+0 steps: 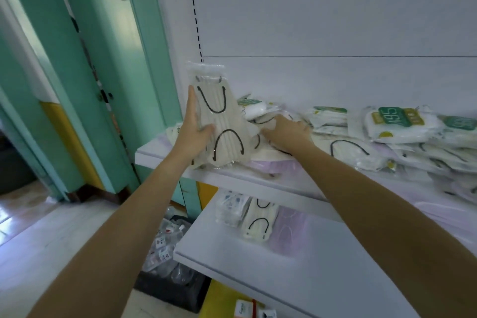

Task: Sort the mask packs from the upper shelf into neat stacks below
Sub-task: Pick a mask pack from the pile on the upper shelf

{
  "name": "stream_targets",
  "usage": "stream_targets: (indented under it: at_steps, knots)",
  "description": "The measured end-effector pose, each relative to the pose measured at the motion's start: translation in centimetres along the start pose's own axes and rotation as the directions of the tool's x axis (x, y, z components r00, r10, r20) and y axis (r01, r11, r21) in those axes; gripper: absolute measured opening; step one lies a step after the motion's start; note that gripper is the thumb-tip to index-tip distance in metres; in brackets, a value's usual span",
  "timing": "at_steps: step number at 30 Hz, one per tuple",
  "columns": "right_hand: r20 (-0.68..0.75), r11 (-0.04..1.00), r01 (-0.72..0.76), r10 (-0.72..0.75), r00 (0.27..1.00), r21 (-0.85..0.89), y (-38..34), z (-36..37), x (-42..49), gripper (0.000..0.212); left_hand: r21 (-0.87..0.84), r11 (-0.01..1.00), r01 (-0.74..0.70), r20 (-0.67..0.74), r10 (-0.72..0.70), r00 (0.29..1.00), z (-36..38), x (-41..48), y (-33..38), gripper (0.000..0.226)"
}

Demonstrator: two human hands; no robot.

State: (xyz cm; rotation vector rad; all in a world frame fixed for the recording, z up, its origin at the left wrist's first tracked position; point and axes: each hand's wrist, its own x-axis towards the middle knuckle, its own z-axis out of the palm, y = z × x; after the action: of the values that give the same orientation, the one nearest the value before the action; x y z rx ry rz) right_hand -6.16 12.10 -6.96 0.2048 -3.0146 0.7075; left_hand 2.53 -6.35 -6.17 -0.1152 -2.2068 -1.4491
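Two hands (192,134); two shelves (160,156); three stacks (258,223) on lower

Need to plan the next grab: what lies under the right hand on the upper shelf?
Under the right hand lie overlapping cream mask packs with black ear loops, on the upper shelf. Whatever sits directly beneath the palm is covered.

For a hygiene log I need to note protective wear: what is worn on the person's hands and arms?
Nothing that shows. The left hand and right hand have no gloves, and both forearms are bare to the picture's edge, with no sleeves, watch or bracelet. No rings show on the visible fingers.
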Motion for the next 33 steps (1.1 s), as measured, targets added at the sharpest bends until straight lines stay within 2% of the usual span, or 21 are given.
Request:
stream_targets:
  at_steps: [2, 4, 7, 9, 12, 14, 16, 17, 18, 20, 22, 24, 27, 29, 31, 33]
  knots:
    - [-0.005, 0.988, -0.019, 0.02, 1.0, 0.153, -0.6, 1.0, 1.0, 0.05, 0.032, 0.999, -0.016, 0.016, 0.015, 1.0, 0.2, 0.3, -0.4, 0.082]
    - [-0.067, 0.968, -0.016, 0.034, 0.997, 0.252, -1.1, 1.3, 1.0, 0.036, 0.097, 0.995, -0.009, 0.033, 0.006, 0.999, 0.3, 0.5, -0.8, 0.073]
    - [-0.194, 0.914, 0.036, 0.048, 0.98, 0.405, -0.7, 0.2, 0.8, 0.033, 0.19, 0.982, 0.008, 0.019, -0.012, 1.0, 0.4, 0.4, -0.9, 0.052]
    - [-0.351, 0.895, 0.12, 0.043, 0.936, 0.43, 0.2, -1.1, 0.9, 0.034, 0.208, 0.978, 0.022, 0.005, -0.024, 1.0, 0.3, 0.4, -0.7, 0.046]
    - [-0.556, 0.859, 0.288, -0.004, 0.831, 0.424, 2.1, -4.3, 0.0, 0.036, 0.189, 0.982, 0.013, -0.016, -0.01, 1.0, 0.3, 0.3, 0.1, 0.042]
    - [-0.603, 0.725, 0.402, 0.023, 0.797, 0.559, 2.9, -6.5, -1.9, 0.039, 0.122, 0.992, 0.014, -0.035, -0.01, 0.999, 0.9, 0.2, 1.1, 0.041]
    - [-0.518, 0.458, 0.434, 0.071, 0.852, 0.776, 3.3, -7.8, -4.2, 0.04, 0.011, 0.999, 0.04, -0.045, -0.039, 0.998, 2.0, -0.1, 2.4, 0.037]
    - [-0.453, 0.363, 0.401, 0.068, 0.889, 0.841, 3.4, -8.0, -5.3, 0.04, -0.05, 0.997, 0.058, -0.032, -0.06, 0.998, 2.6, -0.3, 3.1, 0.036]
    - [-0.397, 0.353, 0.358, 0.044, 0.917, 0.864, 3.4, -7.7, -6.4, 0.04, -0.108, 0.99, 0.093, -0.001, -0.094, 0.996, 3.2, -0.7, 4.0, 0.036]
    - [-0.338, 0.512, 0.297, -0.014, 0.941, 0.806, 3.6, -6.6, -8.6, 0.041, -0.189, 0.972, 0.139, 0.097, -0.123, 0.988, 4.6, -1.9, 5.8, 0.041]
    - [-0.325, 0.638, 0.274, -0.039, 0.945, 0.719, 3.9, -5.5, -10.7, 0.042, -0.18, 0.98, 0.09, 0.173, -0.059, 0.983, 6.2, -3.3, 6.8, 0.041]
    - [-0.312, 0.666, 0.24, -0.013, 0.95, 0.706, 4.6, -5.0, -12.7, 0.041, -0.174, 0.984, 0.03, 0.2, 0.006, 0.98, 7.7, -4.4, 7.1, 0.044]
    - [-0.339, 0.696, 0.224, 0.03, 0.94, 0.682, 6.7, -5.7, -15.4, 0.037, -0.188, 0.982, -0.023, 0.245, 0.069, 0.967, 9.8, -5.7, 7.3, 0.059]
    - [-0.394, 0.775, 0.208, 0.058, 0.917, 0.597, 9.5, -6.5, -17.3, 0.035, -0.216, 0.976, -0.029, 0.29, 0.093, 0.952, 11.6, -7.1, 8.3, 0.068]
    - [-0.418, 0.88, 0.115, 0.101, 0.903, 0.461, 13.2, -7.3, -19.3, 0.036, -0.214, 0.976, -0.028, 0.331, 0.1, 0.939, 13.8, -8.8, 9.2, 0.064]
    - [-0.405, 0.94, -0.039, 0.184, 0.896, 0.339, 17.1, -8.4, -20.7, 0.041, -0.195, 0.981, -0.008, 0.351, 0.077, 0.933, 15.8, -10.3, 10.1, 0.056]
